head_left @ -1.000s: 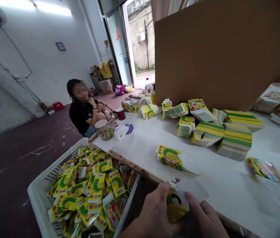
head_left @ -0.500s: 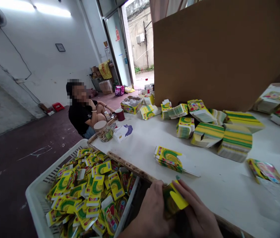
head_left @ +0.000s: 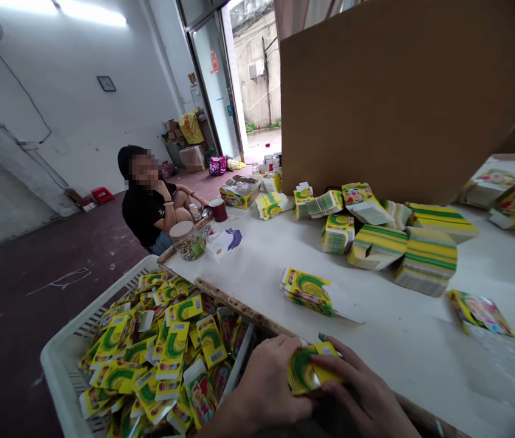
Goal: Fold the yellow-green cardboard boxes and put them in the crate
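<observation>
Both my hands hold one small yellow and green carton [head_left: 308,368] at the table's near edge. My left hand [head_left: 264,389] grips its left side with curled fingers. My right hand [head_left: 360,392] covers its right side, fingers pressed along the top. Just beyond them lies a short stack of flat yellow cartons [head_left: 307,291] on the white tabletop [head_left: 389,340]. A white plastic crate [head_left: 59,371] at my lower left is heaped with several folded cartons of the same kind [head_left: 166,347].
Bundles of flat cartons [head_left: 403,246] lie further back, in front of a large brown cardboard sheet [head_left: 403,91]. A seated person in black [head_left: 148,204] is at the table's far left end, near a red cup [head_left: 219,209] and a snack jar [head_left: 186,239].
The carton's white flap, sticking out a second ago, has been folded in. My hands have closed tighter round the carton and it now lies flatter between them.
</observation>
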A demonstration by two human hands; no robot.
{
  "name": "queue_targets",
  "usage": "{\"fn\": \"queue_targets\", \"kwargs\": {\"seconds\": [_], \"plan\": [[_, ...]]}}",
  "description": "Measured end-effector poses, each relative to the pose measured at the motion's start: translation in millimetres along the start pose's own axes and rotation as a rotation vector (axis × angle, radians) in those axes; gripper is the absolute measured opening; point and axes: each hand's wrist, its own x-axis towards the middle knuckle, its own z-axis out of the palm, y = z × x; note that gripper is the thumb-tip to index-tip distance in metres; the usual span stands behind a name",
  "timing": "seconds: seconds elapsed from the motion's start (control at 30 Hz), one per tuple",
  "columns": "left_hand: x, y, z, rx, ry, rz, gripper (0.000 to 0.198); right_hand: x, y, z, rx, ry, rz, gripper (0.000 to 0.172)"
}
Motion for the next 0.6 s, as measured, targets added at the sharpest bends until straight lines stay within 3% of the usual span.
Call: {"fn": "queue_targets", "kwargs": {"seconds": [0.1, 0.23, 0.43, 0.6], "plan": [[-1.1, 1.6, 2.2, 0.088, -0.050, -0.041, 0.051, -1.3, -1.9, 13.2, 0.002, 0.046, 0.032, 0.035], [-3.0, -2.8, 7.3, 0.119, -0.146, -0.030, 0.052, -2.6, -12.9, 19.0, 0.004, -0.039, 0.016, 0.030], [-1.5, -6.5, 5.2, -0.060, -0.141, -0.012, 0.043, 4.0, -37.8, -5.0, 0.072, -0.197, 0.010, 0.015], [-0.6, -6.3, -0.3, -0.052, -0.172, 0.025, 0.037, 8.1, -44.2, -20.0, 0.165, -0.316, 0.048, 0.014]]}}
